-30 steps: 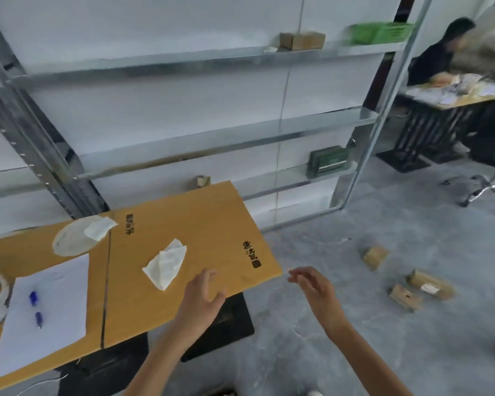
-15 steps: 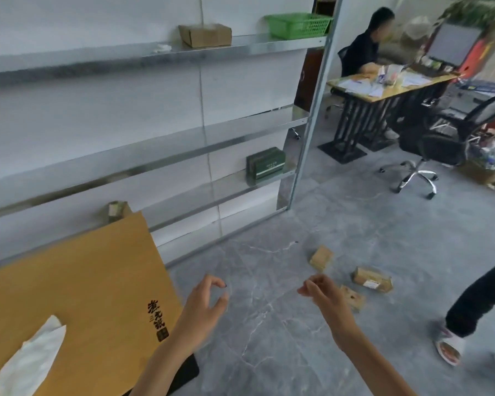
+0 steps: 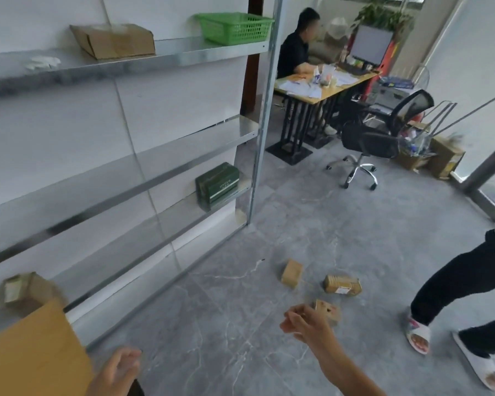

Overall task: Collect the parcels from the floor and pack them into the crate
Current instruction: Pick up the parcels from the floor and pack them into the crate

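Head view puts the nearest small brown cardboard parcel [image 3: 329, 312] on the grey stone floor [image 3: 340, 232] just beyond the empty, loosely curled right hand [image 3: 306, 325], well apart from the slack, empty left hand [image 3: 117, 372].

Floor [image 3: 226, 310]: grey, white-veined stone. Lying on it, near one another but apart: small plain parcel [image 3: 292, 272]; labelled parcel [image 3: 342, 284] just right of it; nearest parcel [image 3: 329, 310], partly hidden. Farther back, wheeled office chair [image 3: 366, 142].
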Tool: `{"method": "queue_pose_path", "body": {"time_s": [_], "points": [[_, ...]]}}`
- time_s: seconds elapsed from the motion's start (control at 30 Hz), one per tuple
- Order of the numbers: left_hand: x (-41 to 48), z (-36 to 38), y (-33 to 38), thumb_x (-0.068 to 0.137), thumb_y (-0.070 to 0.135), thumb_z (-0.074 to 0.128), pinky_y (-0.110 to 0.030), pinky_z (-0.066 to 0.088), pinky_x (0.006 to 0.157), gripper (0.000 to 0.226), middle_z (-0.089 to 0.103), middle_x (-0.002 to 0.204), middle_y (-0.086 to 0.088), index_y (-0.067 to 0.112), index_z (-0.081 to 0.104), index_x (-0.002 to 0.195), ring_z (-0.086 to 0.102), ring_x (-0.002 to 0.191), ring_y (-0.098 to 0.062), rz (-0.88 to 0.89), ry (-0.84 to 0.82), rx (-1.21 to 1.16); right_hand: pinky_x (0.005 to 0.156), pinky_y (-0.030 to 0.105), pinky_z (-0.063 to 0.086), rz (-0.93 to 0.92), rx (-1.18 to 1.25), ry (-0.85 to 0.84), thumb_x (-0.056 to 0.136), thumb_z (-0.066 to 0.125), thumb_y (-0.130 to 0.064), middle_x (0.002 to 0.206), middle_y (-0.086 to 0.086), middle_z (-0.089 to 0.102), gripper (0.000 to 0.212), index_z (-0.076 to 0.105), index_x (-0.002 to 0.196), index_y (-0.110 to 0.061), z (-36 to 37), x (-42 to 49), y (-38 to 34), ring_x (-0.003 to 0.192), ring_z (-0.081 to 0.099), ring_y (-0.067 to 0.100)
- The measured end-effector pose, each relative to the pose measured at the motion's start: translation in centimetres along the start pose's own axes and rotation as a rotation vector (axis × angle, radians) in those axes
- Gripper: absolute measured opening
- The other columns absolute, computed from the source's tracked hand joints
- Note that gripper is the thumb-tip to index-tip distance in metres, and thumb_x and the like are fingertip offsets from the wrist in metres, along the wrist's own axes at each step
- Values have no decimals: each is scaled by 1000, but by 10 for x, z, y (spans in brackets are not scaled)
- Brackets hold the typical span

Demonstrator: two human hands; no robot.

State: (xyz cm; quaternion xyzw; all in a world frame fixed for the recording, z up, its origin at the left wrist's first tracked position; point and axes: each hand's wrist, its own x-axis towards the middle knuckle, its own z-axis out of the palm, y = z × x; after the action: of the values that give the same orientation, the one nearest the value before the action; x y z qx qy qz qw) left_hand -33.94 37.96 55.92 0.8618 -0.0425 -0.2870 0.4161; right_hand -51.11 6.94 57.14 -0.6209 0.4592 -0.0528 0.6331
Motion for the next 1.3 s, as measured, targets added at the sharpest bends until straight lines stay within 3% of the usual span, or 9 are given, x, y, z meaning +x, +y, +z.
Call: {"method": "queue_pose_path", "body": {"time_s": [0.17, 0.3, 0.37, 0.47, 0.57, 0.7, 0.93, 1.17, 1.3], "points": [[72, 22, 40, 77, -19, 61, -34, 37, 89, 25, 63, 94, -28, 6, 59, 74, 59, 89, -27, -5, -112, 186, 52, 16, 40, 84, 47, 32, 95, 51, -6, 63, 1, 69, 16, 59, 81, -7, 1, 45, -10, 53, 63, 6], [124, 94, 116, 96, 18, 48, -21, 39, 86, 9, 62, 106, -4, 20, 56, 101, 58, 106, -19, 58, -351, 334, 49, 15, 42, 133, 67, 48, 95, 50, -2, 66, 10, 69, 15, 59, 83, -1, -18, 92, -10, 52, 63, 11], [153, 142, 158, 96, 27, 46, -14, 39, 82, 8, 59, 101, 9, 32, 52, 93, 56, 96, -9, 62, -402, 361, 45, 13, 44, 182, 95, 73, 95, 49, 0, 66, 13, 67, 17, 59, 81, 0, -35, 127, -9, 50, 62, 11], [191, 219, 217, 94, 25, 50, -5, 39, 69, 20, 58, 93, 9, 35, 43, 78, 56, 91, -6, 94, -534, 422, 46, 12, 46, 269, 104, 92, 96, 48, -4, 71, 13, 69, 19, 59, 81, -2, -65, 189, -5, 56, 63, 16], [232, 288, 257, 92, 29, 51, -10, 40, 83, 5, 65, 111, 3, 30, 51, 87, 61, 104, -9, 59, -651, 475, 41, 11, 43, 335, 96, 126, 96, 47, -5, 71, 14, 68, 21, 58, 77, -3, -101, 258, -1, 55, 60, 18], [285, 347, 284, 92, 33, 47, -18, 41, 92, 15, 61, 118, -1, 24, 55, 103, 58, 108, -12, 32, -784, 585, 38, 11, 40, 467, 61, 160, 96, 44, -3, 64, 12, 64, 23, 57, 76, -3, -132, 337, 7, 49, 57, 14], [416, 399, 260, 94, 28, 42, -19, 40, 92, 22, 63, 116, -2, 30, 40, 72, 58, 107, -14, 13, -837, 791, 44, 12, 42, 672, -91, 103, 95, 46, -8, 66, 7, 63, 16, 57, 84, -5, -145, 462, 59, 55, 56, 13], [606, 495, 176, 95, 26, 40, -27, 44, 87, 17, 61, 112, -2, 25, 56, 101, 58, 103, -19, 9, -913, 898, 81, 31, 52, 738, -195, 123, 95, 48, -14, 91, 10, 60, 13, 57, 99, -6, -123, 612, 172, 83, 59, 22], [705, 588, 118, 94, 19, 45, -30, 44, 96, 35, 55, 132, -9, 15, 51, 128, 54, 117, -24, 22, -866, 866, 71, 26, 42, 715, -244, 174, 92, 48, -14, 101, 10, 55, 21, 55, 111, -10, -111, 709, 245, 86, 50, 20]]}}
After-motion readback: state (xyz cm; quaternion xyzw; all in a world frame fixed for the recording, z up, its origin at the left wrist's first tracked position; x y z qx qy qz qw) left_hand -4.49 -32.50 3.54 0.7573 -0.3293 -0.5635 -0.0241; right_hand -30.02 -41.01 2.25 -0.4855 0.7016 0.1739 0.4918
